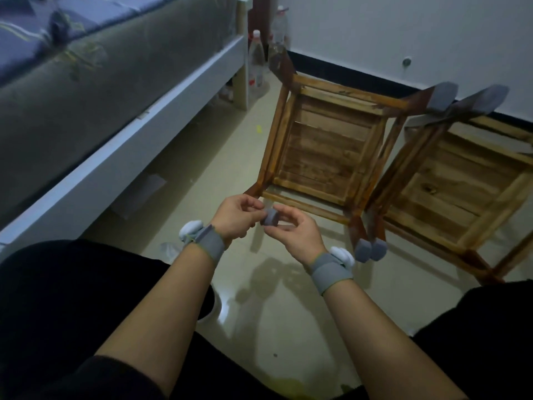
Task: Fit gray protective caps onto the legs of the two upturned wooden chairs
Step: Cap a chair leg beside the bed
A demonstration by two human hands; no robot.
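Two wooden chairs lie upturned on the floor, the left chair (326, 151) in the middle and the right chair (455, 186) beside it. My left hand (235, 216) and my right hand (291, 230) together pinch a small gray cap (270, 218) just in front of the left chair's near left leg (255, 190), which is bare. Gray caps cover the near legs (364, 249) (379, 249) where the chairs meet, and the far legs (442, 96) (490, 99). The left chair's far left leg (281, 63) looks bare.
A bed with a white frame (161, 111) runs along the left. Plastic bottles (256, 62) stand by the bedpost at the back. A white wall with a dark skirting (360, 76) lies behind the chairs. My dark-clothed knees fill the lower corners.
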